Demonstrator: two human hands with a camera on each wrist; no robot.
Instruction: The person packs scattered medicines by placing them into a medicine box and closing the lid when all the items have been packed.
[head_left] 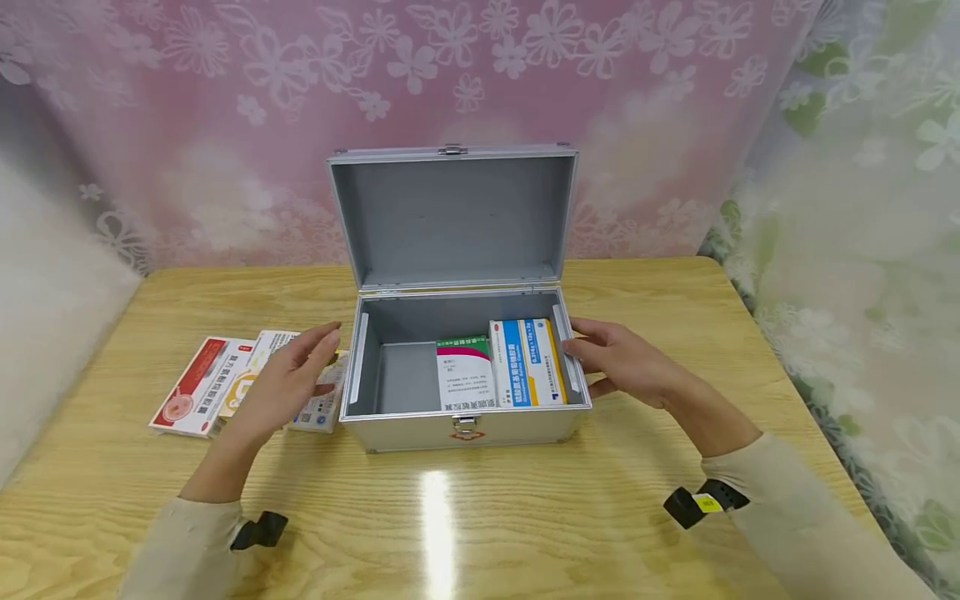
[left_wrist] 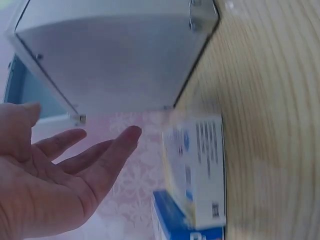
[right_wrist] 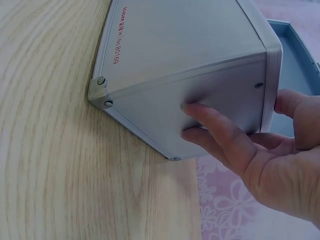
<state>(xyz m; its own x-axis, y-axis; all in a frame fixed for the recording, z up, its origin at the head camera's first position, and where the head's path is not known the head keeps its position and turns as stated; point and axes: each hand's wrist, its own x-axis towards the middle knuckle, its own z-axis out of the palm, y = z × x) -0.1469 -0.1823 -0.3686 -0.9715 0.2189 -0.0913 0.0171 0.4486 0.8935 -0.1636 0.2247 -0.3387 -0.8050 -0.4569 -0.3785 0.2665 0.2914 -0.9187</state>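
Observation:
A silver metal first-aid case [head_left: 408, 435] stands on the table with its lid [head_left: 453, 221] raised. At its right end my right hand [head_left: 618, 358] grips the side wall, thumb at the rim and fingertips [right_wrist: 192, 107] against the outside. Inside, on the right, sit a blue, white and yellow medicine box [head_left: 528, 362] and a white one with a green and magenta top [head_left: 465, 375]. My left hand [head_left: 288, 379] holds nothing, its fingers apart from the case's left end. Below and beside it lie a red and white medicine box [head_left: 202, 387] and other medicine boxes [left_wrist: 207, 170].
The wooden table [head_left: 360, 525] runs back to a pink floral cloth [head_left: 465, 92]. A pale green floral cloth [head_left: 862, 250] hangs along the right side. Black straps [head_left: 705, 504] circle the sleeved wrists.

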